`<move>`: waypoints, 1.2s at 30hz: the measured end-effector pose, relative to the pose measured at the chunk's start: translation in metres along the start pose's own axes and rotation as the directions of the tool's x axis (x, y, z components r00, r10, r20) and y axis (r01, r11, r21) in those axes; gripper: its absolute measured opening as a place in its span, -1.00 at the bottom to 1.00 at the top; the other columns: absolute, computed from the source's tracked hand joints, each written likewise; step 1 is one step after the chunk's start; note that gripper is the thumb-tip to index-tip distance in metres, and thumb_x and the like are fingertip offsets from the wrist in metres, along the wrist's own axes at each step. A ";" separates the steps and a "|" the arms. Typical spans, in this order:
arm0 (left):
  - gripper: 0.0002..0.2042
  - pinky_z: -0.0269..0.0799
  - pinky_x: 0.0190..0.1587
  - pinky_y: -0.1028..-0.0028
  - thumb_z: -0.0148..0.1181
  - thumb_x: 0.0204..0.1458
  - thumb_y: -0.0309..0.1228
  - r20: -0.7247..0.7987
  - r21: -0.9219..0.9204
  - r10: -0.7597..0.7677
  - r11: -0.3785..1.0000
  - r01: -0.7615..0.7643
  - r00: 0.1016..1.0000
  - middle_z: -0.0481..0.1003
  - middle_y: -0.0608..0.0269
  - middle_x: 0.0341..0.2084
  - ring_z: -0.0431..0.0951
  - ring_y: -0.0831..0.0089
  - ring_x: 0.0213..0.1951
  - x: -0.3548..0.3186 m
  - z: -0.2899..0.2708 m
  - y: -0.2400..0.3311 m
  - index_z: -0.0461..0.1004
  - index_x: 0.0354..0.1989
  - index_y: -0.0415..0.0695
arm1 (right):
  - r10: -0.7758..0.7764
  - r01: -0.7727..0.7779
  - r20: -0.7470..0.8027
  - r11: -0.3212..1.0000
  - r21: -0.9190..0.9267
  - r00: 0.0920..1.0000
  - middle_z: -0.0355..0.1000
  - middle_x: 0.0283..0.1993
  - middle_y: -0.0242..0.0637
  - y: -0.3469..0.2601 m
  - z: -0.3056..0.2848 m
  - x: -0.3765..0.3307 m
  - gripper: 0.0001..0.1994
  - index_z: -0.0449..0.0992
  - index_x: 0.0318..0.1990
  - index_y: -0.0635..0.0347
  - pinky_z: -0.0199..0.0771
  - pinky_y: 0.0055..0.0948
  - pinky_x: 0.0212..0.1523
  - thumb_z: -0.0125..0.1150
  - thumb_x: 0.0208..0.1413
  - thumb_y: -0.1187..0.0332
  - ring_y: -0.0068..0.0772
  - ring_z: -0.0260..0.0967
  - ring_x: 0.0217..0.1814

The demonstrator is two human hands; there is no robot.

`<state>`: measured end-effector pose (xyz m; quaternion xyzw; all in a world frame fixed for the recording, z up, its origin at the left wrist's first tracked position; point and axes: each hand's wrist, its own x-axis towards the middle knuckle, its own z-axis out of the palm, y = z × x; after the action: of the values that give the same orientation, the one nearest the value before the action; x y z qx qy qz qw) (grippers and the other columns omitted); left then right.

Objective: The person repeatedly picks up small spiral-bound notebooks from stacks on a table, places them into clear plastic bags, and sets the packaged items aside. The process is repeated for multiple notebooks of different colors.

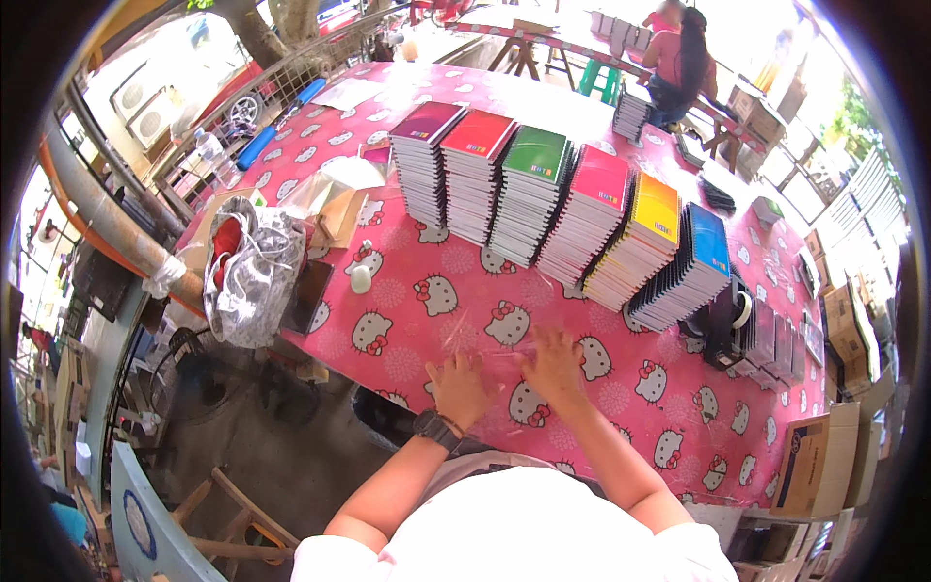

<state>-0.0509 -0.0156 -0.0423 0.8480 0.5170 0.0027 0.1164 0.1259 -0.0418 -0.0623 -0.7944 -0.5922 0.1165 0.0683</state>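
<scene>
My left hand (461, 390), with a dark watch on its wrist, rests on the pink table cover (398, 361) near the front edge, fingers spread. Beside it, slightly farther in, my right hand (556, 369) touches the cover, fingers apart. A clear, shiny film shows between the hands; whether it is loose or part of the cover I cannot tell. Beyond them stands a slanting row of tall spiral notebook stacks: maroon (417, 170), red (475, 179), green (530, 194), pink (585, 213), yellow (635, 242) and blue (687, 267).
A black tape dispenser (722, 332) stands right of the blue stack, beside several wrapped packs (771, 344). At left are a small whitish object (361, 278), a silvery bag (254, 276) and a blue-handled cutter (257, 147). Someone (681, 63) sits at the far right; cardboard boxes (819, 466) line the right.
</scene>
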 end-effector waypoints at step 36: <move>-0.40 -0.05 0.23 0.07 0.22 -0.07 -0.26 -0.631 -0.552 0.034 0.682 -0.480 0.775 0.01 -0.05 0.24 0.04 0.02 0.23 0.058 -0.042 -0.112 0.19 0.15 -0.24 | -0.595 0.432 -0.517 0.804 -0.409 0.616 0.45 -0.27 -0.28 -0.219 -0.134 0.264 -0.87 0.48 -0.33 0.17 0.32 -0.28 -0.08 0.05 -0.01 0.38 -0.32 0.34 -0.08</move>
<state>-0.1274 0.0929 -0.0308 0.7675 0.3561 0.4661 0.2586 0.0299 0.2778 0.0932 -0.5835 -0.7481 -0.2510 0.1920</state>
